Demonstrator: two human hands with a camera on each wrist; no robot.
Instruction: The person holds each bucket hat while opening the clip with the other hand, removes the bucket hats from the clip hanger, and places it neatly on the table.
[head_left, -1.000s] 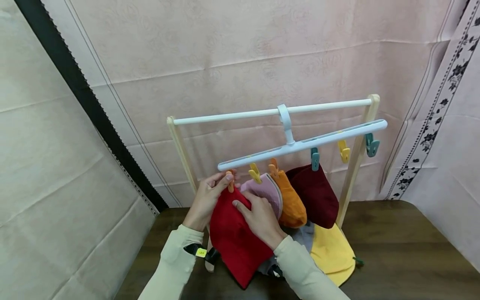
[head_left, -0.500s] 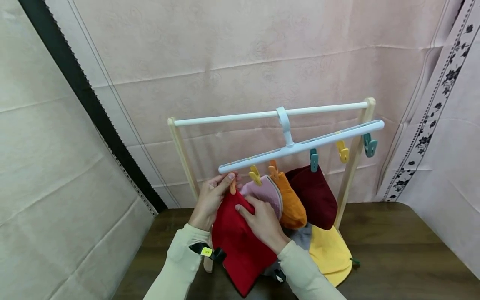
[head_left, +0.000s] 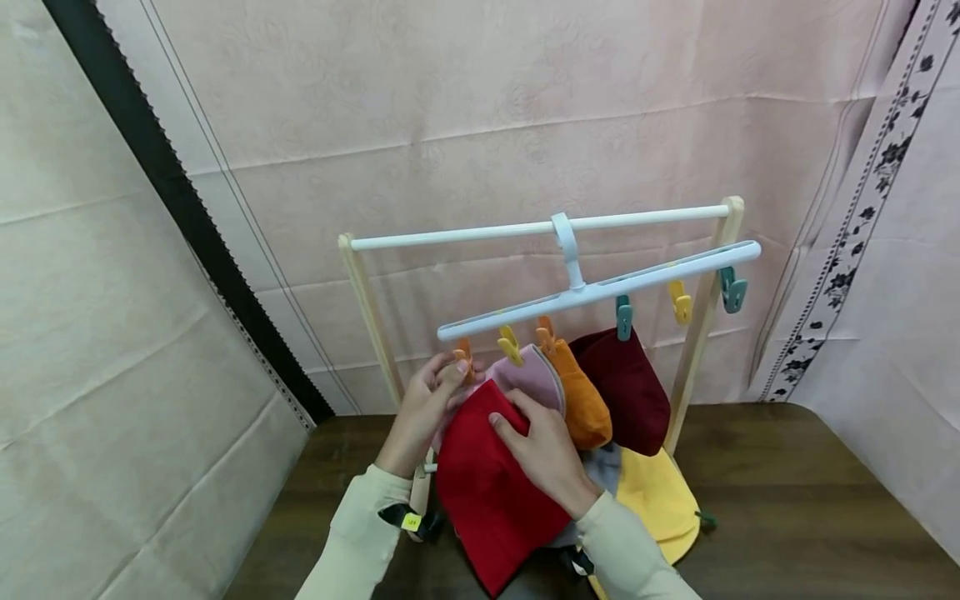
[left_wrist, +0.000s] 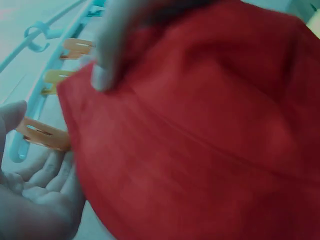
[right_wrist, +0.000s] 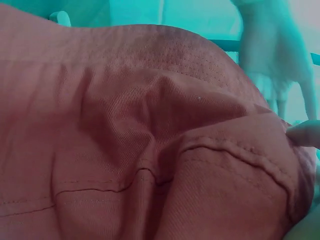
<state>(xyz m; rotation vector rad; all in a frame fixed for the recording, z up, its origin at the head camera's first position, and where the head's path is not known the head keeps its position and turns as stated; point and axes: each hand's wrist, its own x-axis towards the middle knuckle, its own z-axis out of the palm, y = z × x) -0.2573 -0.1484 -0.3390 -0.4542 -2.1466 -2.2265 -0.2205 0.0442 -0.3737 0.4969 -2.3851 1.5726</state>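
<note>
A red cloth hat [head_left: 495,492] with a stitched brim hangs from my right hand [head_left: 551,450], which pinches its upper edge between thumb and fingers. In the left wrist view the hat [left_wrist: 200,130] fills most of the picture. My left hand [head_left: 423,408] is beside the orange clothespin [head_left: 465,354] at the left end of the light blue hanger [head_left: 600,292]. Its fingers [left_wrist: 47,172] lie loosely below that clothespin, with the thumb near its other end. The hat's tip is just apart from the clothespin.
Pink [head_left: 532,375], orange [head_left: 581,400] and dark red [head_left: 626,392] cloth items hang from the hanger by clothespins. A yellow clothespin [head_left: 681,302] and a teal one [head_left: 732,290] hang at its right. The rack's rail [head_left: 465,236] holds it. A yellow cloth item [head_left: 660,500] lies on the wooden table [head_left: 795,492].
The red hat has moved down and right, away from the orange clothespin, with my right hand. My left fingers have loosened around the clothespin. The hanger still hangs tilted.
</note>
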